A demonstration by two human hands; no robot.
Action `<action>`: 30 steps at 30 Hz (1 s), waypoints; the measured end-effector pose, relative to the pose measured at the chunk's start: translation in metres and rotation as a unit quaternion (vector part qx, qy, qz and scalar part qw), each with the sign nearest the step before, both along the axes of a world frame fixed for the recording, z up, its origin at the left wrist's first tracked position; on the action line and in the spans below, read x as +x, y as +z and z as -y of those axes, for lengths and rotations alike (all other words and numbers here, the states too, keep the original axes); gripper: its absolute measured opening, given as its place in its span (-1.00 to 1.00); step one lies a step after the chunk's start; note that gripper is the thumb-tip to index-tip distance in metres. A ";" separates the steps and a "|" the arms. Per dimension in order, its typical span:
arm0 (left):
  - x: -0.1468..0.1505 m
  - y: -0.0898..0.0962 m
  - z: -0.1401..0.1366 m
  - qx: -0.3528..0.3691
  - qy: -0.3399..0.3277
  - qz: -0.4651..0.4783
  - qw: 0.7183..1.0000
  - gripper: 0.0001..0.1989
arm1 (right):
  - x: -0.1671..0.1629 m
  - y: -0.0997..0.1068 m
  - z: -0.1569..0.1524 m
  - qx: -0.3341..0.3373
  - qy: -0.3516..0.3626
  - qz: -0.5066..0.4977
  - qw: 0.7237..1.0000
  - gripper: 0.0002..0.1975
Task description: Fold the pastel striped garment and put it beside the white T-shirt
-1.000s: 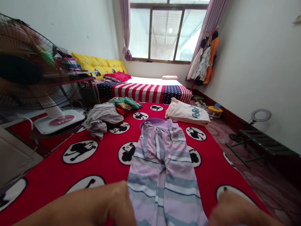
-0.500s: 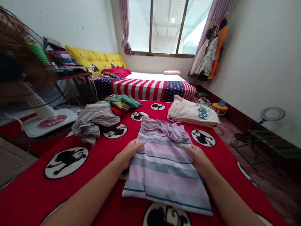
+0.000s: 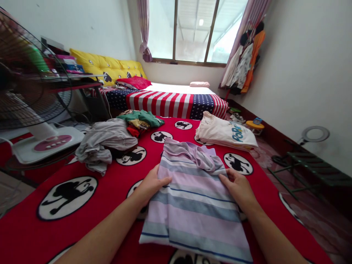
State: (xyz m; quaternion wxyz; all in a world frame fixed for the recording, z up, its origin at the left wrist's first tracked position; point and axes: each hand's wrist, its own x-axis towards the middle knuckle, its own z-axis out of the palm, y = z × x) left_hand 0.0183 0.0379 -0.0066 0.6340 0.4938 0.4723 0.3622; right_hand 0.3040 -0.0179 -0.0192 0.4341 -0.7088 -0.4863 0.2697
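A folded striped shirt [image 3: 195, 201] in lilac, grey and white lies before me, its collar at the far end. My left hand [image 3: 155, 183] grips its left edge, thumb on top and the other fingers hidden at the side or beneath. On the opposite edge, my right hand [image 3: 238, 187] pinches the fabric between thumb and fingers. Beneath the shirt spreads a red blanket [image 3: 110, 205] with black figures in white ovals. Farther off at left is a rumpled grey garment [image 3: 107, 139], touching a green garment [image 3: 145, 119]. Folded cream shirts [image 3: 224, 132] are stacked at far right.
An electric fan [image 3: 49, 139] stands at left beside a desk [image 3: 79, 84] with boxes. A bed [image 3: 165, 104] with a stars-and-stripes cover is under the window. At right are a green rack-like stool [image 3: 316, 167], a ring light [image 3: 315, 134] and hanging clothes [image 3: 244, 66].
The striped shirt's near edge has come slightly closer to me, with both hands still on its sides. My right hand has shifted a little outward. The view has tilted slightly.
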 end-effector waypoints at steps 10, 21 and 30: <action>-0.003 -0.004 0.000 0.012 -0.011 0.010 1.000 -0.44 | -0.013 0.009 0.004 0.021 -0.013 0.187 0.982 -0.26; -0.042 0.007 0.051 0.189 -0.047 -0.183 0.964 -0.08 | -0.004 0.019 0.106 -0.046 0.190 0.219 0.956 -0.39; -0.058 0.023 0.093 0.272 -0.125 -0.279 0.912 -0.72 | -0.021 0.019 0.129 -0.001 0.189 0.177 0.966 -0.75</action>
